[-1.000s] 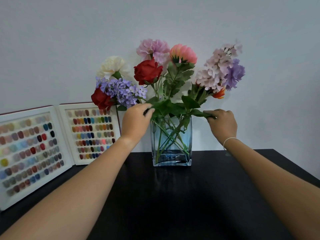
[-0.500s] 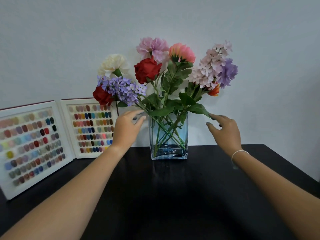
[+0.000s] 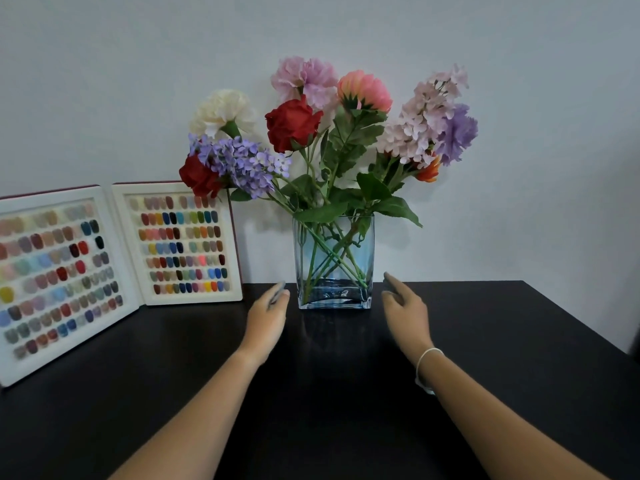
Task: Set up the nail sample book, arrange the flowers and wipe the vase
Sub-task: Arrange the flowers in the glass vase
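Note:
A clear blue-tinted glass vase (image 3: 334, 292) stands on the black table (image 3: 332, 393) against the wall. It holds a bunch of flowers (image 3: 329, 133) in red, pink, purple and cream, their green stems crossing inside the glass. My left hand (image 3: 268, 315) hovers just left of the vase's base with fingers straight, holding nothing. To the right of the base is my right hand (image 3: 405, 311), fingers relaxed and apart from the glass. The nail sample book (image 3: 117, 268) stands open at the left, showing rows of coloured nail tips.
A pale wall rises right behind the vase and book. The table's right edge runs diagonally at the far right. A thin white bracelet (image 3: 427, 358) circles my right wrist.
Both hands let go of the stems and leaves at the vase's rim and dropped down to either side of its base. The flowers stay as arranged.

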Motion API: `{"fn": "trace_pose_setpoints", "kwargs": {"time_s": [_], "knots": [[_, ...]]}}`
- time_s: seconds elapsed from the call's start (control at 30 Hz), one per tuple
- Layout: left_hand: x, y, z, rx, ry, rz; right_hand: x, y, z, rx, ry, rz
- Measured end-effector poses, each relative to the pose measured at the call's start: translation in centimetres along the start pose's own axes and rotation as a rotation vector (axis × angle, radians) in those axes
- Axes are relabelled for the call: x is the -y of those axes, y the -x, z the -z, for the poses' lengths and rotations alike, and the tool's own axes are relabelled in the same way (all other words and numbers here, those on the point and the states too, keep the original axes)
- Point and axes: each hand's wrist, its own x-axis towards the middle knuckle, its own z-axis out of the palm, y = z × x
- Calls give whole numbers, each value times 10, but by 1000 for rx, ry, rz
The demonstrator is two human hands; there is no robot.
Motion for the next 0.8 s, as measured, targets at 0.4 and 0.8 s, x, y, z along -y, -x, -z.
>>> {"fn": "trace_pose_setpoints", "kwargs": {"time_s": [0.4,0.8], "knots": [[10,-23,-20,159,205,80,-16,-14,-25,122,-77,-83],[6,-10,-17,179,245,64,-19,-18,-20,118,-90,-87]]}}
